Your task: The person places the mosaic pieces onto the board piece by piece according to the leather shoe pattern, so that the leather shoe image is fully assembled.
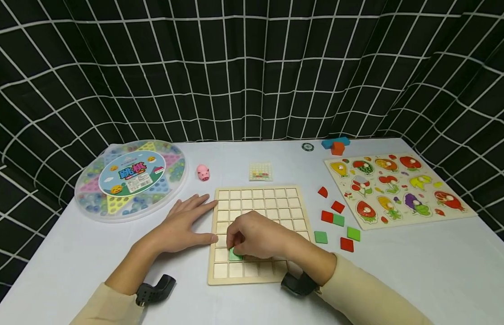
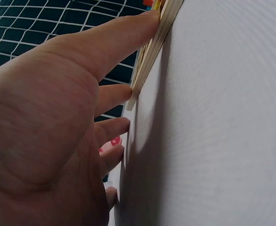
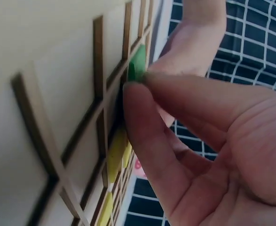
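Observation:
A wooden grid board (image 1: 235, 269) lies flat on the table with my hands at it. My right hand (image 1: 260, 234) pinches a green square tile (image 1: 234, 256) at a cell near the board's lower left corner; the tile (image 3: 138, 62) also shows at the fingertips in the right wrist view. Yellow tiles (image 3: 115, 157) sit in nearby cells there, hidden behind the hand in the head view. My left hand (image 1: 180, 228) lies beside the board with fingers spread, its thumb and index fingertip touching the left edge. In the left wrist view that thumb (image 2: 114, 42) rests against the board's side.
Loose red tiles (image 1: 347, 244) and green tiles (image 1: 353, 234) lie right of the board. A small pattern card (image 1: 261, 172) and a pink pig (image 1: 203, 172) stand behind it. A round marble-game case (image 1: 178, 198) is left; a fruit puzzle board (image 1: 359, 219) is right, near blocks (image 1: 338, 148).

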`<state>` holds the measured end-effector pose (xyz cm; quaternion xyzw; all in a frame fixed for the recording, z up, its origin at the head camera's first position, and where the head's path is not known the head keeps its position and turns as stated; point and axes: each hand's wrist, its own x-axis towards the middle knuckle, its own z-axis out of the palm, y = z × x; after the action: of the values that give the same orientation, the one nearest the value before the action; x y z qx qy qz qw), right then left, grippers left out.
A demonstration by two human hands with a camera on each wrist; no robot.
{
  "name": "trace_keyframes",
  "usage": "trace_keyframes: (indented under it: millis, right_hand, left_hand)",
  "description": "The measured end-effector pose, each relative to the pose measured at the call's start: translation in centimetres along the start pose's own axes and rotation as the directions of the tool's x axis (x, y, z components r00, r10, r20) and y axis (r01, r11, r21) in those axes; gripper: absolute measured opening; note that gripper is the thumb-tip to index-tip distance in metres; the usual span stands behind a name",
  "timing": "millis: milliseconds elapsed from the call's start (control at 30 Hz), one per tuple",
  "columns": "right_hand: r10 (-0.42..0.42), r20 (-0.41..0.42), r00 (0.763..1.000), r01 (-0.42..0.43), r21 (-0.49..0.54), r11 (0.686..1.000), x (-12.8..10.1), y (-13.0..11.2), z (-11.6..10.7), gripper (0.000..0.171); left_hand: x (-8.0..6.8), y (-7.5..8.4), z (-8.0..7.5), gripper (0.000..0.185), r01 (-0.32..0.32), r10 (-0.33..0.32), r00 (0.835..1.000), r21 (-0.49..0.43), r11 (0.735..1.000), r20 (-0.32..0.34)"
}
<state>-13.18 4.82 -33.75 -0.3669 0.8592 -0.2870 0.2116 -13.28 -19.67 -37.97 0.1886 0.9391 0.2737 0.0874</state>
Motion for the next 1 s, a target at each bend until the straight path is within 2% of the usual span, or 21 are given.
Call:
trace_keyframes:
  millis: [100, 200, 367, 500, 700, 867, 1000]
  right_hand:
    - [-0.011, -0.009, 1.000, 0.011, -0.055, 0.998, -0.2, -0.3, 0.0, 0.017]
    - [-0.025, -0.017, 1.000, 0.023, -0.061, 0.998, -0.5, -0.3, -0.2, 0.014]
    - [-0.042, -0.054, 0.998, 0.040, -0.025, 0.999, -1.6, 0.6, -1.8, 0.013]
    - [-0.023, -0.081, 0.996, 0.024, 0.011, 1.000, -3.2, 2.2, -3.6, 0.013]
    - [0.083, -0.144, 0.986, -0.083, 0.001, 0.997, -5.8, 5.2, -6.4, 0.012]
    - [0.183, -0.192, 0.964, -0.192, -0.031, 0.981, -7.7, 7.3, -8.6, 0.013]
    - [0.261, -0.205, 0.943, -0.274, -0.036, 0.961, -8.9, 8.9, -9.4, 0.014]
  left_hand:
    - [-0.1, -0.1, -0.1, 0.086, 0.001, -0.001, 1.000, 0.000, 1.000, -0.004]
    - [-0.1, -0.1, 0.0, 0.087, -0.005, 0.005, 1.000, -0.003, 1.000, -0.004]
    - [0.0, 0.0, 0.0, 0.087, -0.009, 0.009, 1.000, -0.002, 1.000, -0.008]
    - [0.1, 0.1, 0.1, 0.087, -0.006, 0.006, 1.000, 0.000, 1.000, -0.007]
    - [0.2, 0.2, 0.0, 0.086, -0.008, 0.008, 1.000, 0.001, 1.000, -0.008]
    - [0.1, 0.2, 0.0, 0.087, -0.002, 0.002, 1.000, -0.002, 1.000, -0.009]
    - [0.2, 0.2, 0.1, 0.087, -0.001, 0.001, 1.000, -0.002, 1.000, -0.007]
